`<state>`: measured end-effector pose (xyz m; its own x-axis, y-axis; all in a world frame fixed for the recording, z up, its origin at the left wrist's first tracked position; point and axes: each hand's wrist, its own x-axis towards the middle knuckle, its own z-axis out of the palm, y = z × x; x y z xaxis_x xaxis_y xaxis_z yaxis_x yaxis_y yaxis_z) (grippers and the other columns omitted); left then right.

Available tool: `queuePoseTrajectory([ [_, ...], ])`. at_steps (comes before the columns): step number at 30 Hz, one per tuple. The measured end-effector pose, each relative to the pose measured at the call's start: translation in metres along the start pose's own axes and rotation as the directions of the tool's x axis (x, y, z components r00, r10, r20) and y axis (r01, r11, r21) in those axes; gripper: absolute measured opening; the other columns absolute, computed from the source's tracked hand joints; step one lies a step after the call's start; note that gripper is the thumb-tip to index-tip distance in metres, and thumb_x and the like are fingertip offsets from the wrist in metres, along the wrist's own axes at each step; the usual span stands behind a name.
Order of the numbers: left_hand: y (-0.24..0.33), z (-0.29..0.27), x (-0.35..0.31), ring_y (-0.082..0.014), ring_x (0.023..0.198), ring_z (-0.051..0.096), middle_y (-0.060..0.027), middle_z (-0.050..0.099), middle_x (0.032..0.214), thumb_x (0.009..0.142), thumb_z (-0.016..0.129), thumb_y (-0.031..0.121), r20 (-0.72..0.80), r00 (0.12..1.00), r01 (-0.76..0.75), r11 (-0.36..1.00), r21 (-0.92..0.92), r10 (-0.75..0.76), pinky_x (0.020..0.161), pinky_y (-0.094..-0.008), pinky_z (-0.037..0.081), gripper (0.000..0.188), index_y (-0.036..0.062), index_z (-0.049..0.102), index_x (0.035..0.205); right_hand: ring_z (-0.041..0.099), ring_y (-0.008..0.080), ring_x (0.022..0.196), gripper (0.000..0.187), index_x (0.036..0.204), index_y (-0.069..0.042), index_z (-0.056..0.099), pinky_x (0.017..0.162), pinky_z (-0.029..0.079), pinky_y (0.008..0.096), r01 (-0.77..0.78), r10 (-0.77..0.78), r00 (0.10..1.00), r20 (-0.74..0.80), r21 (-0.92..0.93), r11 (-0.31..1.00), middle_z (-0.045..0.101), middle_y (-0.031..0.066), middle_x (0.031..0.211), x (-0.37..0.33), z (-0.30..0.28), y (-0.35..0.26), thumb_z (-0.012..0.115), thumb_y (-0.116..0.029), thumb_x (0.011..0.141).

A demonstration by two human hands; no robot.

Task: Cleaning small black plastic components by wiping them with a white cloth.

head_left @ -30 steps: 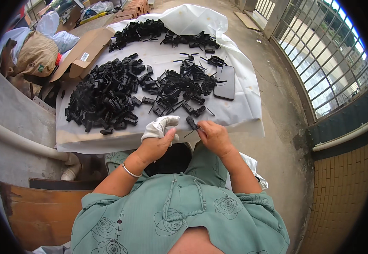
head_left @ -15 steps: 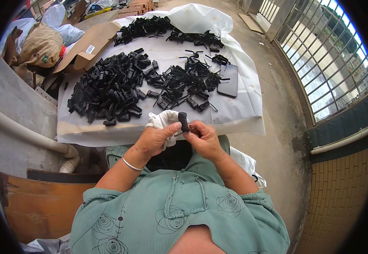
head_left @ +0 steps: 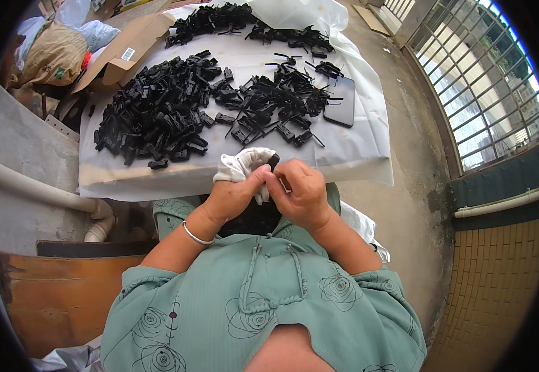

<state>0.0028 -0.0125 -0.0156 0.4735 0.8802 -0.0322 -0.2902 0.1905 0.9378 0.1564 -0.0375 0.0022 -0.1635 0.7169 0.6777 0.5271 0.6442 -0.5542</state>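
Note:
A small black plastic part (head_left: pixel 274 161) is held up between my hands, with only its upper end showing. White glove fabric (head_left: pixel 240 164) wraps the fingers of my left hand (head_left: pixel 235 193); its bare thumb presses toward the part. My right hand (head_left: pixel 305 191) is closed in a pinch against the left thumb, and the part's lower end is hidden behind the fingers. On the table ahead lie a large heap of black plastic parts (head_left: pixel 158 115) at left and a looser pile of similar parts with thin arms (head_left: pixel 276 105) at right.
A white sheet (head_left: pixel 220 175) covers the table. A dark phone (head_left: pixel 340 105) lies at its right side. More black parts (head_left: pixel 214 22) line the far edge. An opened cardboard box (head_left: pixel 127 53) and bags (head_left: pixel 56 54) stand at far left; barred railing (head_left: pixel 477 80) runs along the right.
My right hand has moved up and curled over the black part, which now shows less. The whole view has shifted slightly, with the table appearing higher.

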Motion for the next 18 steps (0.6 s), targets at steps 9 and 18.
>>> queuePoseTrajectory([
  [9, 0.013, 0.004, -0.010, -0.0048, 0.057, 0.051, -0.0053, 0.059, 0.088, 0.085, 0.052, 0.000, -0.062, 0.997, -0.033, 0.969, 0.246, 0.050, 0.047, -0.0192, 0.044, 0.023, -0.0024, 0.052, 0.107, 0.040, 0.0098, 0.055, 0.021, 0.077, 0.000, 0.052, 0.051, 0.037, 0.0254, -0.438, 0.352, 0.882, 0.315, 0.269, 0.858, 0.047, 0.0015, 0.061, -0.002, -0.008, 0.013, 0.053, -0.016, 0.090],
  [18, -0.005, 0.003, -0.003, -0.0268, 0.084, 0.060, -0.0163, 0.061, 0.093, 0.077, 0.057, 0.004, 0.060, 0.889, -0.302, 0.481, 0.823, 0.454, 0.076, -0.0313, 0.048, 0.023, -0.0045, 0.058, 0.099, 0.040, 0.0243, 0.051, 0.023, 0.073, 0.001, 0.049, 0.051, 0.038, 0.0335, -0.491, 0.422, 0.868, 0.261, 0.332, 0.805, 0.048, 0.0151, 0.059, -0.017, 0.024, 0.023, 0.051, -0.015, 0.090],
])
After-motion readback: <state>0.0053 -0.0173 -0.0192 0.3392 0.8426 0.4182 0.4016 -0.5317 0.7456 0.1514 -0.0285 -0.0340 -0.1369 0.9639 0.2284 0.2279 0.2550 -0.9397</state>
